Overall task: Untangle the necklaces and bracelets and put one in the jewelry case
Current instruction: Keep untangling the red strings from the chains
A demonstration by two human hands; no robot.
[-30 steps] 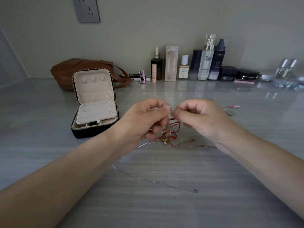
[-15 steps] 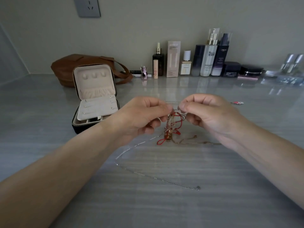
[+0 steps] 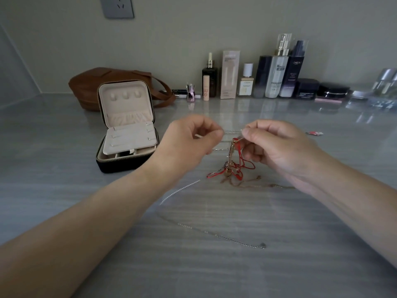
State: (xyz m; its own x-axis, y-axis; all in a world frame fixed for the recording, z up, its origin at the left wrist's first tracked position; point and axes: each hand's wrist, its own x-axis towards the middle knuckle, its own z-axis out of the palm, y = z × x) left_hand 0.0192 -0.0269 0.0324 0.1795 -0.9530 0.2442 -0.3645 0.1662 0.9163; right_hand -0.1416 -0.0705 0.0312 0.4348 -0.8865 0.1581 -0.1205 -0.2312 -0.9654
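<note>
**Hands.** The left hand (image 3: pixel 191 143) and right hand (image 3: pixel 279 147) are raised above the tabletop (image 3: pixel 64 190), a short gap apart. Each pinches a fine silver strand (image 3: pixel 233 131) between thumb and forefinger, and the strand runs taut between them.

**Task items.**
- The tangle (image 3: pixel 231 168) hangs below the right fingertips, and its lower end rests on the tabletop. It consists of red cord (image 3: pixel 247 166) looped around small gold-toned metal pieces. Individual links are too small to make out.
- A thin gold chain (image 3: pixel 268 186) trails right from the tangle and passes under the right wrist.
- A beaded silver chain (image 3: pixel 236 239) lies slack in a long curve on the near tabletop. Whether it joins the pinched strand cannot be determined – the left forearm hides that stretch.
- The jewelry case (image 3: pixel 126 130) is square with a dark shell, a zip edge and a pale padded lining. It stands open left of the hands, with its lid upright.

**Surroundings.** The tabletop is smooth, grey and streaked, with open surface between case and tangle. A brown leather bag (image 3: pixel 92 87) and a row of cosmetic bottles (image 3: pixel 277 69) line the wall.
</note>
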